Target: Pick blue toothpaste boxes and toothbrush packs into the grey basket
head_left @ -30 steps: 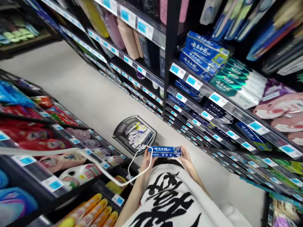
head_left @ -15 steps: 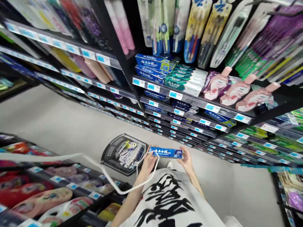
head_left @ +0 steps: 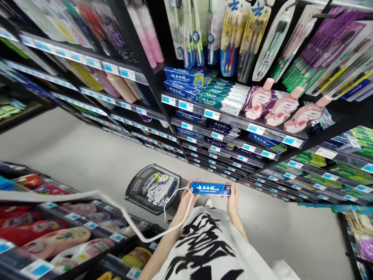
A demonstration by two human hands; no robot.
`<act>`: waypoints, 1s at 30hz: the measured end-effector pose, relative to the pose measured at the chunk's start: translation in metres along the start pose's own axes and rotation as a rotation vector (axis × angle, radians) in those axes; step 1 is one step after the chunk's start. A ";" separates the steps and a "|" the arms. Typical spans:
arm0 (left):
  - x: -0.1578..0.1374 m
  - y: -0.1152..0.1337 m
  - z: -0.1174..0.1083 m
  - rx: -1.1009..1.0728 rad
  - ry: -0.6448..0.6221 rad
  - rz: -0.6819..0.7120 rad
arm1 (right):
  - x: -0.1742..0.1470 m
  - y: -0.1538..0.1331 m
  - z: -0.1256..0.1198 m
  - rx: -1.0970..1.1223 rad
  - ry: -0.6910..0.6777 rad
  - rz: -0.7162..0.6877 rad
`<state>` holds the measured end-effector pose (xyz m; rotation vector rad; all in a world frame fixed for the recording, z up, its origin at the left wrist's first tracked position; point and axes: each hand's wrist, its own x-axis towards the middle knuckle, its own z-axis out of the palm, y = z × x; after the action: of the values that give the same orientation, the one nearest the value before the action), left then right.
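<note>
A blue toothpaste box (head_left: 210, 188) with white lettering is held level in front of my body. My left hand (head_left: 187, 197) grips its left end, and my right hand (head_left: 232, 196) grips the right end with fingers closed around it. Just left of my left hand, a dark shopping basket (head_left: 136, 190) stands low down with several slim packages (head_left: 159, 189) inside. A white cable (head_left: 128, 219) loops across my left wrist. Ahead, similar blue toothpaste boxes (head_left: 182, 77) are stacked on the shelf, beside green and white boxes (head_left: 223, 95).
Packaged toothbrushes (head_left: 233, 39) hang above the shelf. Pink bottles (head_left: 281, 105) stand at its right part. A slipper rack (head_left: 58, 237) flanks me at lower left. Grey floor (head_left: 96, 144) runs between the shelving units, and more goods (head_left: 365, 249) sit at the far right.
The toothpaste box and both hands have shifted slightly to the right. My view has turned a little, so the right-hand shelf goods appear further left. Both hands keep their hold.
</note>
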<state>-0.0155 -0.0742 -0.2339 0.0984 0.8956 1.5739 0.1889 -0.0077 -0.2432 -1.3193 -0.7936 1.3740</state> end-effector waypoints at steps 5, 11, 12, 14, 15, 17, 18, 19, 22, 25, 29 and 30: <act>-0.008 0.000 0.001 -0.025 0.024 0.002 | 0.000 -0.001 0.000 0.004 -0.005 0.003; -0.007 -0.001 0.006 -0.035 0.024 0.004 | 0.001 -0.004 -0.001 0.001 0.011 0.012; -0.006 -0.001 0.006 -0.036 0.018 0.007 | 0.001 -0.004 -0.001 -0.004 0.015 0.010; -0.004 -0.001 0.006 -0.037 0.009 0.010 | 0.002 -0.005 -0.002 -0.015 0.022 0.007; -0.003 -0.001 0.007 -0.037 0.008 0.010 | 0.002 -0.006 -0.002 -0.020 0.026 0.005; -0.002 -0.001 0.008 -0.035 0.004 0.009 | 0.002 -0.007 -0.002 -0.026 0.033 0.002; -0.001 -0.001 0.009 -0.034 0.001 0.007 | 0.002 -0.007 -0.003 -0.026 0.036 0.001; 0.000 0.000 0.010 -0.035 -0.003 0.006 | 0.001 -0.008 -0.003 -0.027 0.038 -0.001; 0.000 0.002 0.011 -0.041 -0.020 0.006 | 0.000 -0.010 -0.003 -0.029 0.035 -0.004; 0.002 0.004 0.009 -0.027 -0.029 0.025 | -0.001 -0.013 -0.003 -0.024 -0.005 0.006; 0.007 0.004 0.003 0.007 0.006 0.040 | -0.001 -0.015 -0.004 -0.004 -0.084 0.038; 0.008 0.003 0.001 0.015 0.018 0.042 | 0.000 -0.015 -0.005 0.003 -0.096 0.049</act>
<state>-0.0190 -0.0666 -0.2350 0.1147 0.9251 1.6091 0.1971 -0.0052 -0.2298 -1.2852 -0.8280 1.4860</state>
